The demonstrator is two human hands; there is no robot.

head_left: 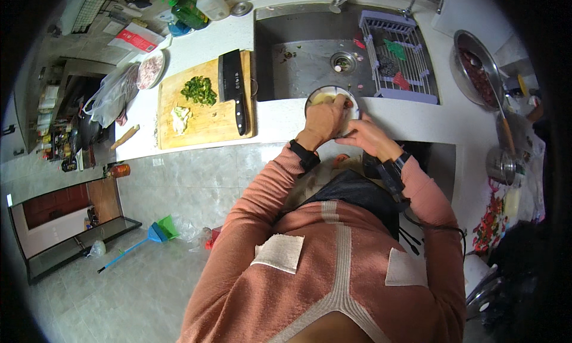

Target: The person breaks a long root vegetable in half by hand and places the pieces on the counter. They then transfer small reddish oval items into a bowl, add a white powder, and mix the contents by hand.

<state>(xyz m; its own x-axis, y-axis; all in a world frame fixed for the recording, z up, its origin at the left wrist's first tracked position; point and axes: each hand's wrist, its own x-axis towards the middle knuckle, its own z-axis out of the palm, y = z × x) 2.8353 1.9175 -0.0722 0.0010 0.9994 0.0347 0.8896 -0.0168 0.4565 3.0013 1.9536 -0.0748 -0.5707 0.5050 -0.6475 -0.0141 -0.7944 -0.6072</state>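
A round bowl point(310, 97) with a dark-patterned rim is held at the counter's front edge, before the sink. Something pale and yellowish lies inside it, mostly covered by my fingers. My left hand point(325, 120) reaches over the near rim with its fingers bent down into the bowl; what they pinch is hidden. My right hand point(369, 136) grips the bowl's near right side. Left of the hands, a wooden cutting board point(202, 134) bears chopped green vegetable point(199, 90), a small heap of chopped white pieces point(180, 119) and a black cleaver point(231, 81) along its right side.
A steel sink point(286, 75) with scraps near its drain lies beyond the bowl. A purple-edged drain rack point(390, 97) spans its right side. Far right stands a metal basin point(476, 69) of dark red food. A plate of minced meat point(151, 70) and plastic bag point(116, 90) sit left.
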